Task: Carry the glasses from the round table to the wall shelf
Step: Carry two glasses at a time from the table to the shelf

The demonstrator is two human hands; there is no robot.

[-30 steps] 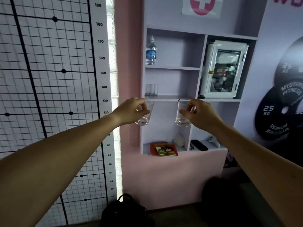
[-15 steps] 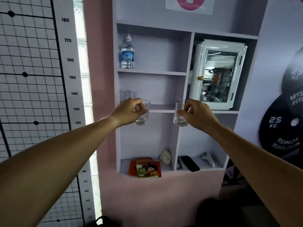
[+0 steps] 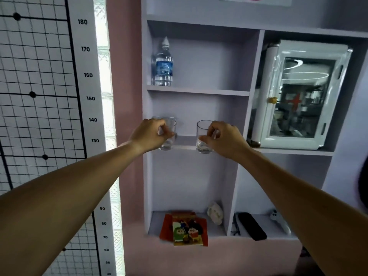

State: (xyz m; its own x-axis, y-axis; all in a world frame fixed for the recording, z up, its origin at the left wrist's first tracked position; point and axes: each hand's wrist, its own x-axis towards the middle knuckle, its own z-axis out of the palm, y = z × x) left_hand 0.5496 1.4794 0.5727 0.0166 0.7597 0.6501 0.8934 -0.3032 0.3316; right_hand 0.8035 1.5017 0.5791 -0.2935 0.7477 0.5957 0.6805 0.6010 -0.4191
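Your left hand (image 3: 148, 135) is curled round a clear glass (image 3: 168, 134), fingers and thumb pinching it near the rim, and your right hand (image 3: 223, 139) pinches a second glass (image 3: 203, 136) the same way. Both glasses hang upright, long axis vertical, bases just about level with the front lip of the middle shelf board (image 3: 185, 146). That board is what the next move turns on: it lies at twelve o'clock from both hands, just beyond them, so I judge each base must rise a touch to clear the lip before going forward. Behind your left hand, at about eleven o'clock, there seem to be other glasses already standing by the shelf's left wall, though your hand hides most of them; keep the left glass to their right. Neither hand looks nearer the shelf.
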